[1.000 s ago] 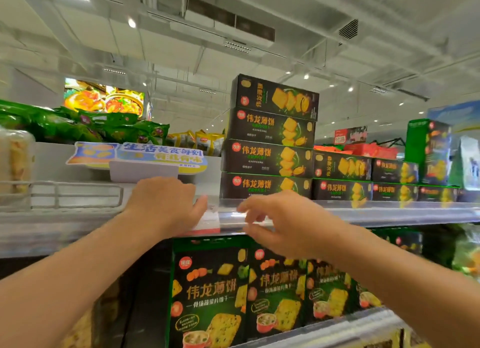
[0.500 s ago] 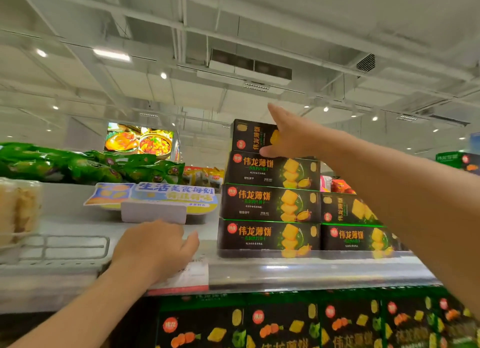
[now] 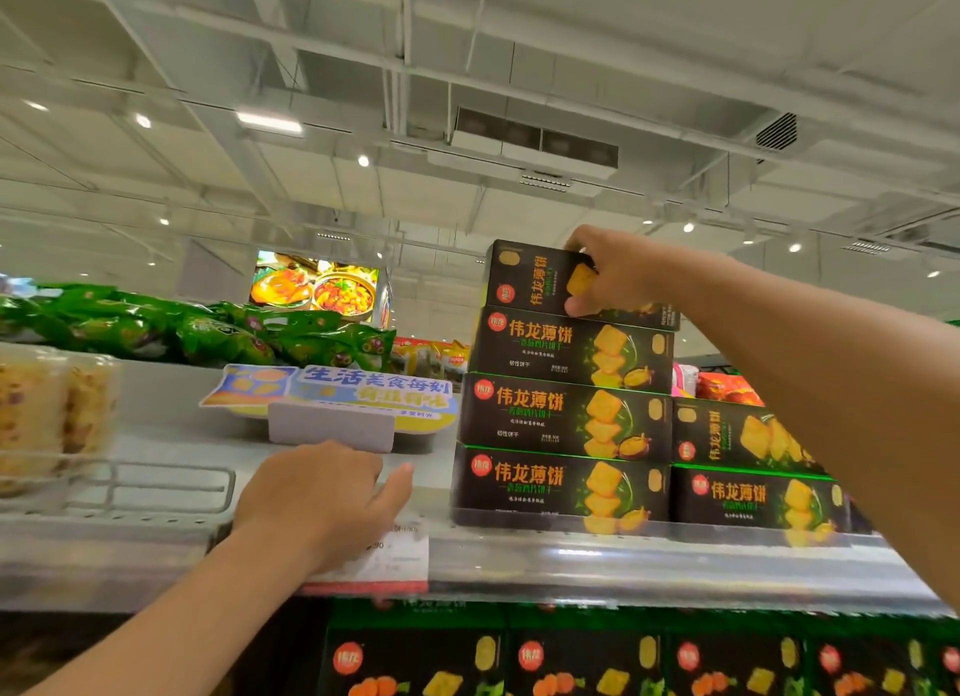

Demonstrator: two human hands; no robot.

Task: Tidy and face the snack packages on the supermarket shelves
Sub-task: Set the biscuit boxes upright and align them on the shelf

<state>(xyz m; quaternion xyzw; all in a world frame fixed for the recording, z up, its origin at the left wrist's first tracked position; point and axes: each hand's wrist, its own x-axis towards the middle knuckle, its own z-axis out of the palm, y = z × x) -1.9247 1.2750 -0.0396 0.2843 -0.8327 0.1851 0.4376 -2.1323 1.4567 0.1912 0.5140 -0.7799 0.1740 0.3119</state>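
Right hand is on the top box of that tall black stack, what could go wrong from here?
1. The top box, gripped by the right hand, sits skewed with its print sideways; turning it may drag the box below off line.
2. The stack stands at the shelf edge, so a shove could tip boxes forward.
3. The left hand rests on the shelf, not steadying the stack.

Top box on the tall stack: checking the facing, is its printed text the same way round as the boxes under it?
No, the top box shows its text running sideways, while the boxes beneath read level.

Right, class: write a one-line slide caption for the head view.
Right hand grips the top cracker box of a four-high stack; left hand rests on the shelf edge.
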